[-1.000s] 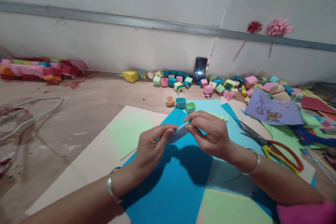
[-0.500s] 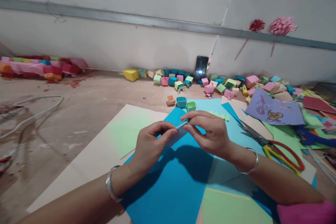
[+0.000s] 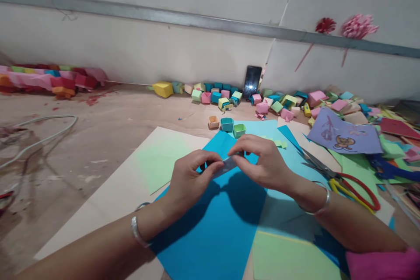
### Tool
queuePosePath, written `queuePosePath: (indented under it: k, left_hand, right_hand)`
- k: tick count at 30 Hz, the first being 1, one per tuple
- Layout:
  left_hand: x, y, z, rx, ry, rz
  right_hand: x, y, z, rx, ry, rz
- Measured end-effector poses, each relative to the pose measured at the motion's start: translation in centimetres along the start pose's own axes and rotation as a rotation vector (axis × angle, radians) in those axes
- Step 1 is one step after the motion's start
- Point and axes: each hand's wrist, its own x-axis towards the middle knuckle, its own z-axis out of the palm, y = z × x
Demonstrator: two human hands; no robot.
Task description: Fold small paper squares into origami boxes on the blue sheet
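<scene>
A small folded piece of light blue paper is pinched between both hands, above a large blue sheet. My left hand grips its left end between thumb and fingertips. At its right end, my right hand closes thumb and fingers on it. Fingers cover much of the paper, so its exact folds are hidden. Just beyond the hands stand three little paper boxes: a peach box, a teal box and a green box.
Scissors with red and yellow handles lie right of my right hand. Several folded paper blocks line the wall, with a phone leaning there. A purple drawn-on sheet and a blue glue gun lie at right; a white cable at left.
The folded paper has tilted flatter between my fingers, and my right hand's fingers have shifted slightly along it. The whole view has moved a little.
</scene>
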Motion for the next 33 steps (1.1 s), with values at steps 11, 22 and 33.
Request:
queuePosePath:
  k: [11, 22, 33]
  left_hand:
    - [1.0, -1.7, 0.3, -0.188, -0.327, -0.394]
    - [-0.6, -1.7, 1.0, 0.412, -0.555, 0.062]
    - [-0.3, -1.3, 1.3, 0.717, -0.764, 0.430]
  right_hand:
    - [0.9, 5.3, 0.8, 0.141, -0.224, 0.558]
    - [-0.2, 7.3, 3.2, -0.239, -0.308, 0.261]
    - [-0.2, 6.9, 2.8, -0.450, -0.292, 0.154]
